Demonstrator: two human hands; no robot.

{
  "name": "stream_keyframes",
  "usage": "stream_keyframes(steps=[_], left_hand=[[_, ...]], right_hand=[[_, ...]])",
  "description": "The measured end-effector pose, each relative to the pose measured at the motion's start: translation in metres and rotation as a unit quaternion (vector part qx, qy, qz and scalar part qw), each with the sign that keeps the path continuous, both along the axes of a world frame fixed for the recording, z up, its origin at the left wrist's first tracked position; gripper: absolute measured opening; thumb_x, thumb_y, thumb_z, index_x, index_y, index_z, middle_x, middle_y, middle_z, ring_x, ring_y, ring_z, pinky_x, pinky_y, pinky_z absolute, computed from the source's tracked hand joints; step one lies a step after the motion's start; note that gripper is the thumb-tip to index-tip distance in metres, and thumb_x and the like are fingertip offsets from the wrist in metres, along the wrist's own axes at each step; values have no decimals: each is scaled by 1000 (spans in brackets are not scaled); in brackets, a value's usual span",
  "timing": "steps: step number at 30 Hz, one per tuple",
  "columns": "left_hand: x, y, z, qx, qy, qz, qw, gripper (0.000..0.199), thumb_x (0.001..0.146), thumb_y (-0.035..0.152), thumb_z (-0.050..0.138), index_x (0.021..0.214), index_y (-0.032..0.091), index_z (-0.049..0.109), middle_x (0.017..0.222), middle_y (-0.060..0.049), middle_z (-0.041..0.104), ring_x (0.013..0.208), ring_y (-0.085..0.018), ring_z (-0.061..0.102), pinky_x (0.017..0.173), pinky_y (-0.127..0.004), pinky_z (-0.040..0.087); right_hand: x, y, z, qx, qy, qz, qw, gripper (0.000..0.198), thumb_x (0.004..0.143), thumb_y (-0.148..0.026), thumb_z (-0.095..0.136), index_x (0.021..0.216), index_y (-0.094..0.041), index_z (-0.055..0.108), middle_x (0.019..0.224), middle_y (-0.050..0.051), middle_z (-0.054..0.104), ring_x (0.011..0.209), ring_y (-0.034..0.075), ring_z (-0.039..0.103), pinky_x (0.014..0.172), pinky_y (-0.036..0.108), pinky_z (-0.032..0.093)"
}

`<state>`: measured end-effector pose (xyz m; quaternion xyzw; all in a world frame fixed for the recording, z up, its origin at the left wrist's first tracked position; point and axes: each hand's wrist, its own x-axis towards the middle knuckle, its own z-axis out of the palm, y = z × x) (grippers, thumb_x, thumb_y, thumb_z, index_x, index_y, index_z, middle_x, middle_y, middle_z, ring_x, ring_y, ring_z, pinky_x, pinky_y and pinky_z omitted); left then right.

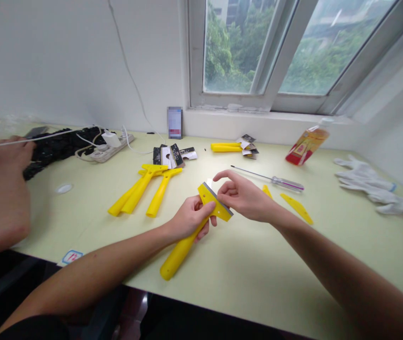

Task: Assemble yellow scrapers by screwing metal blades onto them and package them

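My left hand (190, 217) is closed around a yellow scraper (178, 257), its thumb on the wide head. The handle slants down toward the table's front edge. A thin grey blade (227, 209) runs along the head's upper right side. At that blade is my right hand (239, 194), index finger raised and bent, the thumb and other fingers curled together; whatever they pinch is hidden. A small white piece (209, 182) shows beside the head's upper corner. To the right lie a yellow blade cover (297, 208), a second yellow piece (267, 191) and a screwdriver (288, 184) with a clear handle.
Several yellow scrapers (139, 191) lie left, near black-and-white cards (168, 156). More yellow handles (226, 148) lie behind. A phone (175, 123) leans on the wall. A tilted drink bottle (307, 144) and white gloves (364, 182) are right. Another person's arm (8, 189) reaches in left, by a power strip (111, 147).
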<state>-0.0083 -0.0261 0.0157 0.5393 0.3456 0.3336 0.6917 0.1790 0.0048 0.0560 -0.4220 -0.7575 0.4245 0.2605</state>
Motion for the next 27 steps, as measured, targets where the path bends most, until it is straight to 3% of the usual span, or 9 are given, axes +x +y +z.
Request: stream_keyframes(steps=[7,10,15,20,23,27], left_hand=[[-1,1,1,-15,-3,-7,1000,39,85,52,58,80,13,53,52,2,56,28,-7,43,27,-18,31],[-8,13,0,-33,-22,37,999,36,83,49,61,83,14,53,62,-1,62,31,-8,46,27,-19,32],[-25,44,-5,-44,-16,134,990,37,84,49,54,72,14,53,40,3,47,26,-9,39,28,-19,29],[-27,50,-9,-39,-35,148,988,34,84,47,54,74,14,52,43,3,51,27,-9,40,28,-20,32],[-24,48,-11,-41,-43,146,987,35,84,48,55,72,15,51,42,3,49,26,-9,39,27,-20,31],[-22,47,-15,-49,-40,141,988,36,84,49,54,71,15,52,40,3,47,25,-9,38,26,-19,30]], right_hand=[[-2,0,1,-15,16,-5,1000,28,83,-27,56,110,-24,48,75,-2,66,62,13,60,54,23,46],[5,8,-2,-3,22,-16,1000,31,83,-25,55,113,-24,47,77,-1,66,64,13,62,57,25,48],[20,30,-20,134,-134,-39,981,19,85,-24,52,101,-22,62,83,3,68,73,16,63,69,31,49],[19,34,-38,215,-236,47,946,23,86,-25,54,105,-23,67,108,8,69,105,25,60,93,44,44],[24,36,-38,230,-253,62,938,29,86,-23,53,112,-24,66,121,9,66,117,28,54,101,50,38],[31,41,-37,206,-265,59,940,29,87,-26,53,114,-22,65,118,10,67,113,27,58,99,47,41]])
